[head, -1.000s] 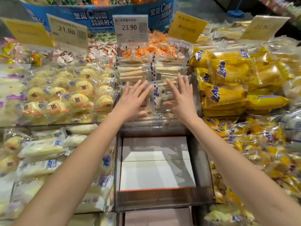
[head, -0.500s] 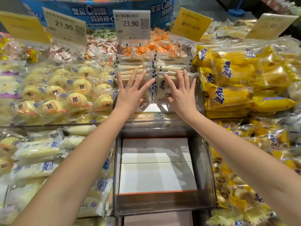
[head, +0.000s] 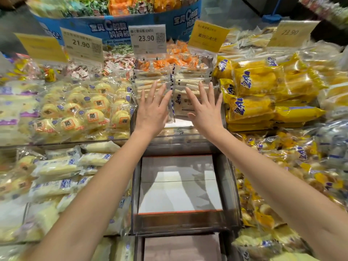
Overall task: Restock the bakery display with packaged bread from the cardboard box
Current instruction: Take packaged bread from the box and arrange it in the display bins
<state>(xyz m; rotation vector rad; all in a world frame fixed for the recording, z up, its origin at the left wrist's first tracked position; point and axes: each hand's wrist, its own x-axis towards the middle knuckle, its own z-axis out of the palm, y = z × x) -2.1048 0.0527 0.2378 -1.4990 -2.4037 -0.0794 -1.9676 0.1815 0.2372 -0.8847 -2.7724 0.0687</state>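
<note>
Still both hands flat, fingers spread: left hand (head: 153, 112) and right hand (head: 204, 112) press bread packs (head: 180, 104). Packs pushed further back than before; lower bin (head: 230, 185) unchanged.

Price cards (head: 147, 39): 21.90, 23.90

Counts on the bakery display

Two hands, the left hand (head: 153, 112) and the right hand (head: 205, 112), each with five spread fingers; five price signs standing in a row, three yellow (head: 208, 36) and two white (head: 147, 39); two stacks of clear-wrapped sandwich bread (head: 183, 102) side by side in the middle bin; one empty clear bin (head: 227, 185) below them; the round yellow buns (head: 94, 117) and yellow packets (head: 254, 81) are too many and overlapped to count.
</note>
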